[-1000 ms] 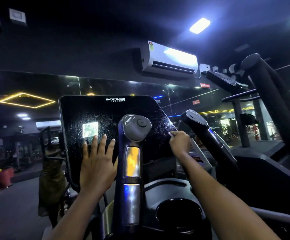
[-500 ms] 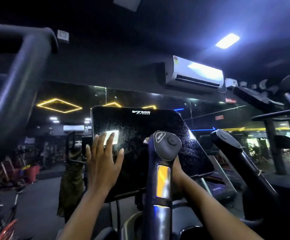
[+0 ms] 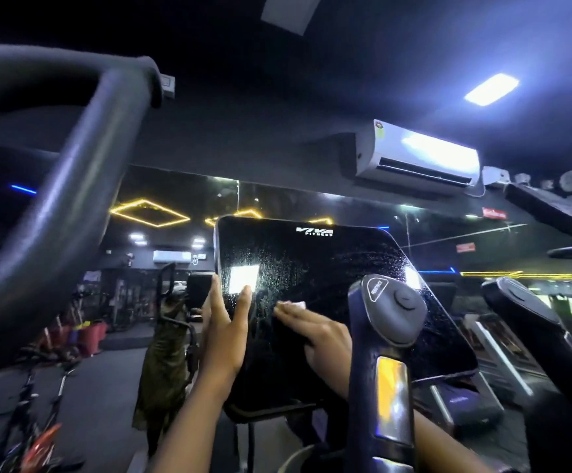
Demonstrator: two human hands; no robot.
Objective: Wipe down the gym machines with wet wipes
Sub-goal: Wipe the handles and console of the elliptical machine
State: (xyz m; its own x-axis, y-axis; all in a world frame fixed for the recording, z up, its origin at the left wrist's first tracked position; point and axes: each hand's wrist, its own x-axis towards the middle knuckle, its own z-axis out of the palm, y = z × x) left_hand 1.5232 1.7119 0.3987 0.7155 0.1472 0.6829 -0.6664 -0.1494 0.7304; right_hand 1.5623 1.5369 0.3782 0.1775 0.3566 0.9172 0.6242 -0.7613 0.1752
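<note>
A black glossy console screen [image 3: 329,268] with a white logo at its top fills the middle of the view, streaked with moisture. My left hand [image 3: 224,332] holds its left edge, thumb on the front and fingers behind. My right hand [image 3: 315,332] lies flat on the lower middle of the screen, pressing a small white wet wipe [image 3: 293,304] that peeks out past the fingertips. A dark handle [image 3: 385,363] with a round knob and a shiny metal strip stands in front of my right forearm and hides my wrist.
A thick curved black bar [image 3: 69,172] crosses the upper left, close to the camera. A second handle [image 3: 544,332] rises at the right. Behind the console a mirror wall shows a reflected person [image 3: 165,353] and gym equipment. An air conditioner [image 3: 417,157] hangs above.
My right hand has slid left across the screen, from its right edge to the lower middle. My left hand has shifted from flat on the screen to holding its left edge. The view has panned left and up.
</note>
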